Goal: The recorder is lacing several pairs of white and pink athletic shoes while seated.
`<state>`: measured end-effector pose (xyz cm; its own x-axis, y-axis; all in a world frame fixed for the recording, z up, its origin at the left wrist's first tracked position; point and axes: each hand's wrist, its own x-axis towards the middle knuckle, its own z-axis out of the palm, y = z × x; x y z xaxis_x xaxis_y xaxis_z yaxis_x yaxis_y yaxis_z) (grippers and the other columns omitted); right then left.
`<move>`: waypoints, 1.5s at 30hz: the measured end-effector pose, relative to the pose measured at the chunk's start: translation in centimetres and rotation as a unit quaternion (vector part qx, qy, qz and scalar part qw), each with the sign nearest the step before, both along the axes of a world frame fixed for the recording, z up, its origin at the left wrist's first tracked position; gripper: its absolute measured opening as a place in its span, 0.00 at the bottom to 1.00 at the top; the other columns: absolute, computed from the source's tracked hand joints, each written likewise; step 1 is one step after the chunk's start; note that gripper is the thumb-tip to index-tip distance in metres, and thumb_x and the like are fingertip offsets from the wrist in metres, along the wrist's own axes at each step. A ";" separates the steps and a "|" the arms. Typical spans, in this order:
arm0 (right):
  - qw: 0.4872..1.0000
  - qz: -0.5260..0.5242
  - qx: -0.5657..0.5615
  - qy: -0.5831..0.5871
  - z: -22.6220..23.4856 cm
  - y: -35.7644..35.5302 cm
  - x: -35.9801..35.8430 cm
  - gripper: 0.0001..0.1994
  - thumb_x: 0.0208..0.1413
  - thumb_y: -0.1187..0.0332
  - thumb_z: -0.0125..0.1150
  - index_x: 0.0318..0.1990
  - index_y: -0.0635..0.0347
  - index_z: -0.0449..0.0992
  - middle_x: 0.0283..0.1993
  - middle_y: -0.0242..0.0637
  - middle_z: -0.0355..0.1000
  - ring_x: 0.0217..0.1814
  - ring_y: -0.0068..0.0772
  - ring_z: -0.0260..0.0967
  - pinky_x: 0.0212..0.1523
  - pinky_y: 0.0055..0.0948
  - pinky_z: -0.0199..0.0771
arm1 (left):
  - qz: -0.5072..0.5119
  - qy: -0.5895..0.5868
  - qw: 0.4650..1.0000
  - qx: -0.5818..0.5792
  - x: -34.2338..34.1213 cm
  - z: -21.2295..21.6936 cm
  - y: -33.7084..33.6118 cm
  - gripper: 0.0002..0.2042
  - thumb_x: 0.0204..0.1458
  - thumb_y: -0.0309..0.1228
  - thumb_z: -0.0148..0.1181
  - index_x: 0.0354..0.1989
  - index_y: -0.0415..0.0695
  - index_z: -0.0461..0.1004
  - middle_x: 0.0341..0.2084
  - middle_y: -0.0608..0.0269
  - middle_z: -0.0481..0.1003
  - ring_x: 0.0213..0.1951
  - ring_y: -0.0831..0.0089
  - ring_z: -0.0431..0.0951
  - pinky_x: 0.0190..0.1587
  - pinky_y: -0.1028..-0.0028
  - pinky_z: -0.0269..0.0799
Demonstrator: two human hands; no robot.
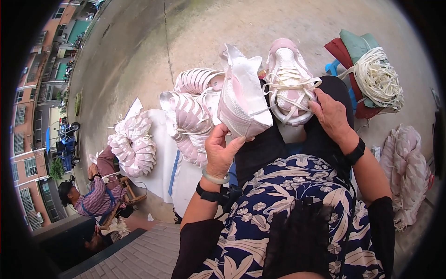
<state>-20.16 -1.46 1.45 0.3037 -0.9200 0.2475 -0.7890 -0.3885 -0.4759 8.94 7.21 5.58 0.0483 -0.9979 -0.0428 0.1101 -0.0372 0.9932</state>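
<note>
My left hand (222,149) pinches the lower end of a white and pale pink shoe upper (238,95), its open, soft side facing up. A thin lace end crosses its near part. Beside it on the right, a laced white and pink sneaker (287,69) lies with its toe end near me, between my knees. My right hand (331,114) grips this sneaker's right edge near the toe, thumb against the loose lace loops. Left of the upper sit stacked, nested shoe uppers (190,114) in the same colours, partly hidden behind it.
A ring of nested uppers (132,149) lies on white sheeting (160,153) to the left. At far right are a coil of cream laces (378,79) on red and green bundles and another pile of uppers (405,172). A seated person (95,193) is at lower left.
</note>
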 end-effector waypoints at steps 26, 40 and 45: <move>0.985 0.005 0.093 -0.144 -0.9 -1.1 0.0 0.14 0.55 0.66 0.50 0.47 0.62 0.67 0.34 0.49 0.71 0.35 0.52 0.70 0.35 0.40 0.69 | -0.210 -0.458 0.794 -0.339 -8.8 0.0 -3.2 0.15 0.38 0.23 0.61 0.36 0.37 0.67 0.25 0.53 0.68 0.28 0.55 0.71 0.31 0.64 0.65; 0.991 0.019 -0.085 -0.106 4.2 0.3 1.3 0.20 0.39 0.63 0.65 0.39 0.64 0.71 0.38 0.44 0.68 0.39 0.45 0.66 0.42 0.37 0.66 | -0.204 -0.499 0.730 -0.420 -10.9 -0.7 -5.3 0.09 0.43 0.24 0.54 0.34 0.36 0.71 0.22 0.58 0.69 0.23 0.65 0.70 0.25 0.71 0.66; 0.991 0.037 -0.090 -0.096 3.5 0.3 0.6 0.18 0.43 0.63 0.63 0.40 0.64 0.71 0.38 0.44 0.70 0.39 0.46 0.68 0.41 0.36 0.67 | -0.083 -0.394 0.807 -0.432 -7.0 0.1 -4.1 0.13 0.42 0.21 0.61 0.38 0.36 0.71 0.33 0.54 0.73 0.32 0.59 0.75 0.35 0.69 0.71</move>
